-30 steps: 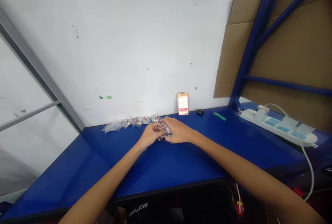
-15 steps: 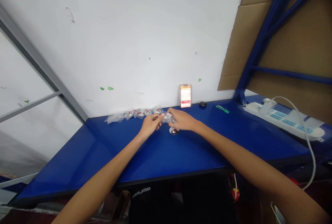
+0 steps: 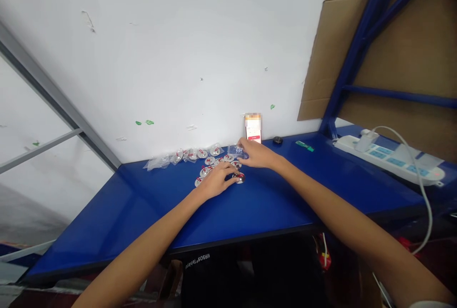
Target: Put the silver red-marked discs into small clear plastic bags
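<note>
Several round shiny discs with red bands or marks (image 3: 228, 158) lie in a loose cluster on the blue table (image 3: 282, 198). My left hand (image 3: 217, 182) is laid over part of this cluster, palm down. Its thumb and forefinger are apart, their tips at the edge of the nearest shiny disc (image 3: 241, 179); the discs under the palm are hidden. Just behind, my right hand (image 3: 257, 154) pinches a crumpled clear plastic bag (image 3: 233, 150), which looks flat. Along the wall sits a row of similar discs in clear bags (image 3: 193, 154).
A phone with a lit screen (image 3: 253, 129) leans on the wall. To its right are a small black round object (image 3: 277, 140) and a green strip (image 3: 304, 146). A white power strip (image 3: 389, 158) with a plugged-in cable (image 3: 424, 198) lies at the right.
Both hands were together around a bag; now they are apart. Discs are spread loose on the table, the right hand keeps the bag, and the left has moved onto the discs.
</note>
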Demonstrator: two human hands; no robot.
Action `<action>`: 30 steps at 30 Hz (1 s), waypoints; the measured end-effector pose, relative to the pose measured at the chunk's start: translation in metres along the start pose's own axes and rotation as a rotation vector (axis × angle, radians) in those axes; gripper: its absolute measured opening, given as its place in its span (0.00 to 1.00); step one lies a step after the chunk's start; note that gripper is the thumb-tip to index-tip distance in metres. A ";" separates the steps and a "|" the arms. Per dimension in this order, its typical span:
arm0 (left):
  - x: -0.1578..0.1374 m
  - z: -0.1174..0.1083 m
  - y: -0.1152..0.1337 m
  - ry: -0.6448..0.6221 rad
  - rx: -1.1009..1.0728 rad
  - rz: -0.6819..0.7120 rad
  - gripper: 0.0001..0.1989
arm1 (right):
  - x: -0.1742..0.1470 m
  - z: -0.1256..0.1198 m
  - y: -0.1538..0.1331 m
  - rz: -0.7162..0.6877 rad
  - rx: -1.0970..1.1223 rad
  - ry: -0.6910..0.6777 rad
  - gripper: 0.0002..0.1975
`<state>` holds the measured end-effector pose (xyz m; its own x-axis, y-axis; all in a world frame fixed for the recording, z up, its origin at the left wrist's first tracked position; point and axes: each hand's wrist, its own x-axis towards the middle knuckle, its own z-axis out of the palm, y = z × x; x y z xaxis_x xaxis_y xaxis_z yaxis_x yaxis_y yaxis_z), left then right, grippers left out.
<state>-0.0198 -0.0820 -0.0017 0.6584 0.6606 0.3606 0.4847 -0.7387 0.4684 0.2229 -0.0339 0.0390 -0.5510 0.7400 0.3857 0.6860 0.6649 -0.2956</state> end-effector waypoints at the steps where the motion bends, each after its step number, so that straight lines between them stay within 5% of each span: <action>1: 0.000 0.000 0.001 -0.004 0.002 0.017 0.12 | 0.000 0.002 -0.001 -0.012 -0.006 -0.007 0.20; 9: -0.002 -0.009 0.017 -0.068 -0.073 0.092 0.07 | -0.001 0.013 -0.007 -0.069 -0.015 -0.038 0.20; 18: 0.003 -0.012 0.007 0.002 -0.801 -0.260 0.15 | 0.001 0.011 0.005 0.014 -0.084 -0.001 0.20; 26: 0.004 -0.037 -0.005 0.426 -0.773 -0.390 0.20 | 0.001 0.019 -0.005 -0.018 -0.063 -0.032 0.23; 30: 0.005 -0.040 -0.010 0.505 -0.775 -0.487 0.21 | 0.002 0.026 -0.015 -0.072 -0.061 0.000 0.22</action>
<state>-0.0446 -0.0657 0.0277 0.0870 0.9748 0.2055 0.0137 -0.2074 0.9782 0.1996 -0.0399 0.0213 -0.6001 0.6904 0.4040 0.6722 0.7090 -0.2131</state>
